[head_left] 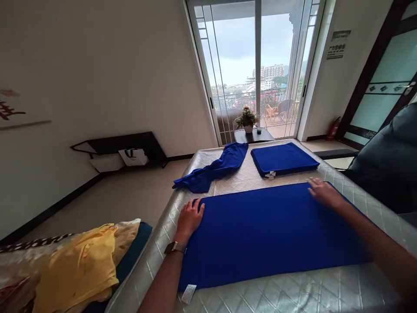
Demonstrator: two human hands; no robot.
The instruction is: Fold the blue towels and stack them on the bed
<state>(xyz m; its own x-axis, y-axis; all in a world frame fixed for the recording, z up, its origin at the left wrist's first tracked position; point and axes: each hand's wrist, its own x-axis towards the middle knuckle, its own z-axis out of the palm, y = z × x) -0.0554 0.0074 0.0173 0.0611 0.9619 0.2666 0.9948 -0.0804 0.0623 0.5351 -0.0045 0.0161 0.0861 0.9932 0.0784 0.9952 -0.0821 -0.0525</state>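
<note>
My left grip (pixel 190 216) and right grip (pixel 324 193), both released, are at 2 far corners of the flat blue cloth (pixel 260 230).

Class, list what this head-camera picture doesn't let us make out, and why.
All in the head view:
- White tag on the spread blue cloth: any print too small.
- Mattress under that cloth: hidden by it.
- Right hand: blurred, exact contact unclear.
- Black seat: cut off by right edge.
</note>
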